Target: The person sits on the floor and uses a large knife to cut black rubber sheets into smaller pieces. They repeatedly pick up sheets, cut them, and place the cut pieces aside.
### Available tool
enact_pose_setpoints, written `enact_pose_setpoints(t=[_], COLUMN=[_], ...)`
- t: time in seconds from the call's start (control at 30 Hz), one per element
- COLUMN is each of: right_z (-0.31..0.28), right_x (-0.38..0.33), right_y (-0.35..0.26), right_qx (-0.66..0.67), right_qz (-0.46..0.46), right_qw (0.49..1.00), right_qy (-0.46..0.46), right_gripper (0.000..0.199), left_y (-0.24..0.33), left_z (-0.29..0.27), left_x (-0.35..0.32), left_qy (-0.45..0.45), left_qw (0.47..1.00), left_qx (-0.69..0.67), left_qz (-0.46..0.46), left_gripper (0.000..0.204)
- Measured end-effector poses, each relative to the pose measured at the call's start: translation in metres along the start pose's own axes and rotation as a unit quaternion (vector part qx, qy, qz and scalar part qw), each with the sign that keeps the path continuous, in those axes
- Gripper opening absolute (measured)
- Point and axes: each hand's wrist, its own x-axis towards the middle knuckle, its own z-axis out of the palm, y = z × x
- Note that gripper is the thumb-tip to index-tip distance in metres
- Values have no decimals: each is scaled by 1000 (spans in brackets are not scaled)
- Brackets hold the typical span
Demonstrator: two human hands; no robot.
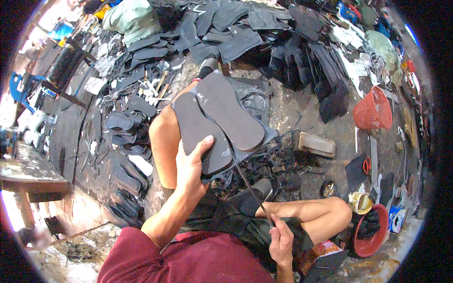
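My left hand [191,167] is closed on the near end of a dark grey shoe sole [200,129], thumb on top and fingers at its edge and beneath. A second sole-shaped piece [231,113] lies beside it to the right, over a dark plastic sheet [257,96] by my raised left knee. In my right hand [281,240], fingers closed, is one end of a long thin dark strip [250,186]. It runs up to the near right edge of the held sole. Whether it is an offcut or a thin blade, I cannot tell.
Black sheet offcuts [240,45] are heaped at the far side. Stacked soles [125,122] stand on the left. To the right are a red basket [373,111], a pale block [316,145], red-handled scissors [367,165] and a red basin [361,243]. A wooden stool [33,172] stands far left.
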Motion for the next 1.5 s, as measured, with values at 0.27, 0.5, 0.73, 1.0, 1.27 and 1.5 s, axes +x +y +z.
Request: enact_pose_setpoints(t=[0.27, 0.5, 0.73, 1.0, 1.27, 1.5], right_z=[49, 74, 81, 162, 128, 93], right_x=[47, 107, 137, 166, 173, 113], right_y=[-3, 7, 11, 8, -5, -6], right_qx=[-48, -14, -53, 254, 87, 128], right_qz=[-42, -130, -176, -98, -160, -122], right_qw=[998, 991, 982, 962, 982, 980], right_qy=[27, 9, -41, 4, -41, -88], right_gripper=[32, 24, 21, 42, 44, 43], left_y=[-15, -22, -11, -16, -9, 37], left_z=[-6, -31, -49, -43, -60, -47], left_x=[-5, -2, -1, -3, -12, 17], left_qy=[12, -17, -14, -18, -149, -139], left_qw=[998, 993, 973, 988, 967, 982], left_qx=[63, 117, 229, 149, 201, 27], left_qz=[3, 27, 14, -19, -42, -124], left_gripper=[63, 67, 74, 74, 70, 30])
